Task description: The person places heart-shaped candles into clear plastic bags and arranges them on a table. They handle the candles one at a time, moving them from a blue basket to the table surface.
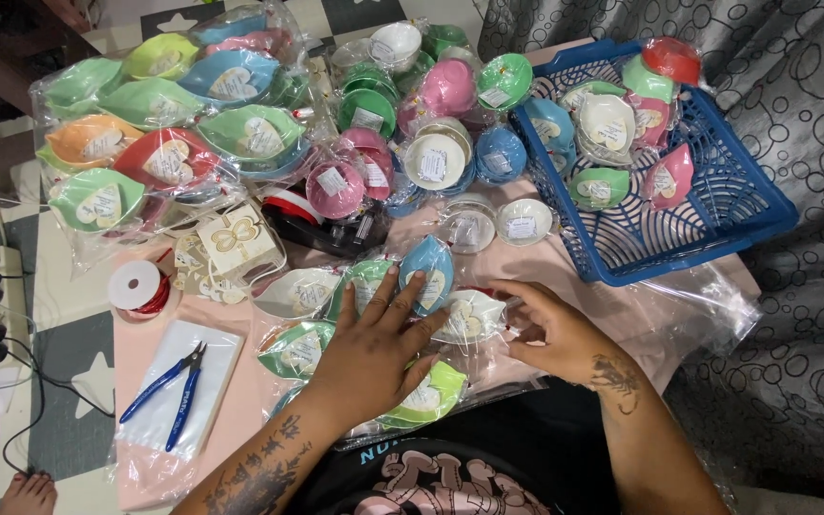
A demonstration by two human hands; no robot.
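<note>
My left hand [374, 348] lies flat with fingers spread over a cluster of leaf-shaped dishes wrapped in clear plastic. Its fingertips touch a blue wrapped dish [430, 270], and a lime green one [431, 394] sits under the palm's edge. My right hand [550, 332] pinches the clear wrap at the edge of a white leaf-shaped dish [467, 318]. More wrapped dishes, a pale green one [299, 347] and a white one [296, 291], lie just left of my left hand on the pink table cover [135, 467].
A blue plastic basket [717, 224] at the right holds several wrapped dishes. Piles of wrapped leaf dishes [159, 143] and round bowls [431, 114] fill the back. Blue pliers [169, 386] on a stack of clear bags, a red ribbon spool [135, 286], a tape dispenser [326, 224] and a small gift box [238, 240] lie at the left.
</note>
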